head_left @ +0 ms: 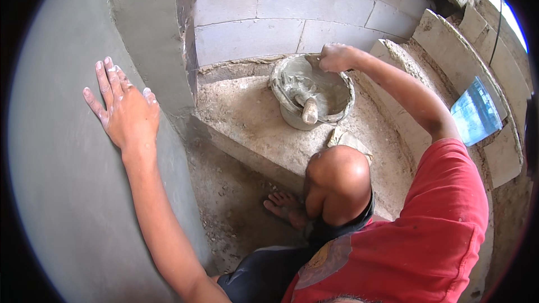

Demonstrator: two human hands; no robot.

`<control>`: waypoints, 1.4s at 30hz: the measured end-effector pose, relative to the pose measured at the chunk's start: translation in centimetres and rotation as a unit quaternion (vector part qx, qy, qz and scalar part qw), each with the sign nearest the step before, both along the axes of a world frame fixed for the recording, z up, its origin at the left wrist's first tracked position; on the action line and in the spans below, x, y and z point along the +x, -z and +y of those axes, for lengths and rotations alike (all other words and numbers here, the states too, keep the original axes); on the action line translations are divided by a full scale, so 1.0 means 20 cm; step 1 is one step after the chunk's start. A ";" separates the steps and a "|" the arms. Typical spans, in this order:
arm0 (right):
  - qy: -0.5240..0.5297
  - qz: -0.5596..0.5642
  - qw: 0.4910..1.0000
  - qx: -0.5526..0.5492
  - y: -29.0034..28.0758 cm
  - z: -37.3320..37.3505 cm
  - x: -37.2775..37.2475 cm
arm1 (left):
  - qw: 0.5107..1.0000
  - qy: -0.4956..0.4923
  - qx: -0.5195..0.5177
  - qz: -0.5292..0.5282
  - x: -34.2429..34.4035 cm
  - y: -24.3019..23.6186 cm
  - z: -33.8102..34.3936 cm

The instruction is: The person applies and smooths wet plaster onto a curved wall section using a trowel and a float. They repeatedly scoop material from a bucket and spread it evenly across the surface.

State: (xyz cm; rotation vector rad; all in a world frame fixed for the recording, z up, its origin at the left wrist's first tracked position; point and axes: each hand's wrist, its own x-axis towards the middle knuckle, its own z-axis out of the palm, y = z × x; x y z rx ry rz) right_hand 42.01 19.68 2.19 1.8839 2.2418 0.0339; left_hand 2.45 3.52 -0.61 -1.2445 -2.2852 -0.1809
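Note:
My left hand [128, 106] lies with its fingers spread against a smooth grey plastered wall [62, 151], its fingertips dusted white. At the far rim of a bucket [295, 116], my right hand [337, 58] is closed with its fingers curled. Whatever it grips, if anything, is hidden by the hand and the rim. Wet grey mortar [331, 85] coats the inside of the bucket. A tool's mortar-smeared handle [310, 111] leans out over the near rim; its working end is sunk in the mortar, so I cannot tell its kind.
Pale block masonry [247, 39] rises behind the bucket, which stands on a rough concrete step [236, 101]. To the right are stacked blocks [449, 50] and a translucent blue container [477, 113]. A crumpled scrap [351, 141] lies by my bent knee [339, 177]. Dusty ground [224, 213] lies below the step.

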 end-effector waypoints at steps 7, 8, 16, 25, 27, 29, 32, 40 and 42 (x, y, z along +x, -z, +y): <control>-0.067 -0.089 0.990 -0.082 0.28 0.23 0.10 | 0.999 0.019 0.028 0.026 -0.04 0.04 0.01; -0.093 -0.123 0.981 -0.115 0.33 0.29 0.10 | 0.999 0.027 0.029 0.023 -0.04 0.05 0.01; 0.108 0.179 0.953 -0.217 0.34 0.36 0.22 | 1.000 0.017 0.017 0.010 -0.04 0.03 0.00; 0.165 0.558 0.778 -0.236 0.08 0.21 0.34 | 0.999 0.031 0.025 0.005 -0.04 0.03 0.00; 0.162 0.592 0.756 -0.228 0.03 0.19 0.33 | 0.999 0.040 0.020 0.004 -0.04 0.03 0.00; 0.113 0.639 0.730 -0.214 -0.03 0.14 0.31 | 0.998 0.049 0.022 0.011 -0.05 0.03 -0.01; -0.013 0.683 0.711 -0.168 -0.13 0.11 0.12 | 0.998 0.048 0.022 0.017 -0.07 0.05 -0.01; -0.394 0.379 0.783 0.297 -0.45 0.02 -0.69 | 0.998 0.050 0.041 0.027 -0.09 0.09 0.04; -0.528 0.225 0.673 0.467 -0.52 -0.01 -0.90 | 0.999 0.045 0.014 0.026 -0.09 0.09 0.04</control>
